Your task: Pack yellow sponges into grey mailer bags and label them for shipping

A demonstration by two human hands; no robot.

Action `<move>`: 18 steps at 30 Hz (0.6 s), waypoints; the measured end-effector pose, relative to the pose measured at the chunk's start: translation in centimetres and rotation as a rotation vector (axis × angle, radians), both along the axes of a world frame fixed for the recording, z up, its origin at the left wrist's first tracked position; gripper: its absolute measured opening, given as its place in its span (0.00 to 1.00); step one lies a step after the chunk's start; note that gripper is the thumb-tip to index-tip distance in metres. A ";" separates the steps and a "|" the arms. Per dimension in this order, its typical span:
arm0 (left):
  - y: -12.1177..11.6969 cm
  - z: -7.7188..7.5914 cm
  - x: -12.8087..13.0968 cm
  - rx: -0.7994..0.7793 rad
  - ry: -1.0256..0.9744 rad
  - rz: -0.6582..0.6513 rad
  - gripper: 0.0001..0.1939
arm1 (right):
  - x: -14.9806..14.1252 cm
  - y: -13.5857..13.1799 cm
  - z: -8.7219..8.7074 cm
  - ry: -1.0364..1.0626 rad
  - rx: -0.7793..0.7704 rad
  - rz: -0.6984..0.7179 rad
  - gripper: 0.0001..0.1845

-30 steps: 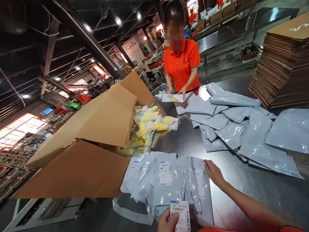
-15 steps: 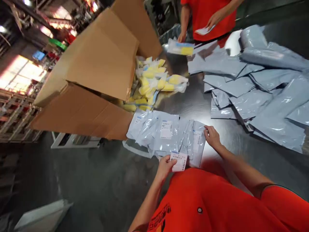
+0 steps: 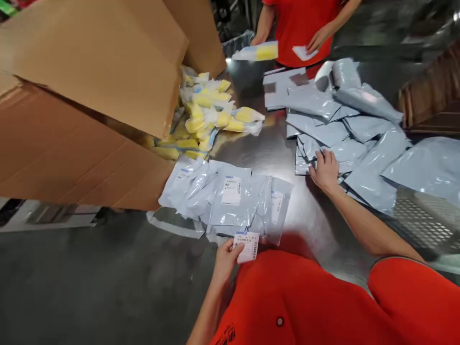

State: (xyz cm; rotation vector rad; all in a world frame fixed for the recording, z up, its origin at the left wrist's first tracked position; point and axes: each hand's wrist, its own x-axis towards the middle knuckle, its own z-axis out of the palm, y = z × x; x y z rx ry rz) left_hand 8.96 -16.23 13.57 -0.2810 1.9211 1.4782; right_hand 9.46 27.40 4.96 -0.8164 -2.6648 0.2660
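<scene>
My left hand [image 3: 225, 262] is shut on a white barcode label [image 3: 247, 246], held close to my orange shirt at the near table edge. Just beyond it lies a row of pale plastic bags with barcode stickers [image 3: 230, 201]. My right hand [image 3: 325, 170] rests with spread fingers on the edge of a heap of pale grey poly mailers [image 3: 319, 130]. Yellow items in clear wrappers [image 3: 204, 111] spill from an open cardboard box [image 3: 89, 62]. Across the steel table [image 3: 283, 153], a co-worker's hand [image 3: 260, 38] holds a wrapped yellow packet [image 3: 257, 51].
The co-worker in an orange shirt [image 3: 302, 28] stands at the far side, holding a white paper [image 3: 304, 52]. A stack of flat cardboard [image 3: 429, 91] stands at the right. A wire-sided bin [image 3: 237, 43] sits behind the box. Grey floor [image 3: 108, 273] shows at lower left.
My right hand has moved from the labelled bags onto the grey mailers. The view has swung, shifting the box left. The co-worker has lifted the yellow packet off the table.
</scene>
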 end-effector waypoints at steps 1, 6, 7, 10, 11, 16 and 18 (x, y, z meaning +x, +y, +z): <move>0.0 -0.1 -0.1 0.011 -0.009 0.001 0.23 | -0.2 1.6 0.6 -0.051 0.046 -0.053 0.34; 0.5 -0.3 -0.5 0.061 -0.010 0.013 0.25 | -1.4 5.2 2.8 -0.215 0.049 -0.108 0.30; 0.5 -0.4 -0.5 0.069 -0.020 0.015 0.26 | -1.5 5.2 3.3 -0.206 0.056 -0.098 0.28; 0.5 -0.9 -0.5 0.064 -0.034 0.003 0.26 | -0.8 5.2 4.3 -0.176 0.102 -0.138 0.30; 0.5 -1.1 -0.5 0.057 -0.027 -0.001 0.26 | -0.3 5.3 4.6 -0.199 0.093 -0.167 0.31; 1.4 -0.6 -0.1 0.062 0.023 0.007 0.21 | 2.1 5.9 6.3 -0.376 -0.072 -0.111 0.15; 1.8 0.0 0.2 0.070 0.035 -0.001 0.20 | 1.8 5.1 7.7 -0.371 -0.094 -0.031 0.15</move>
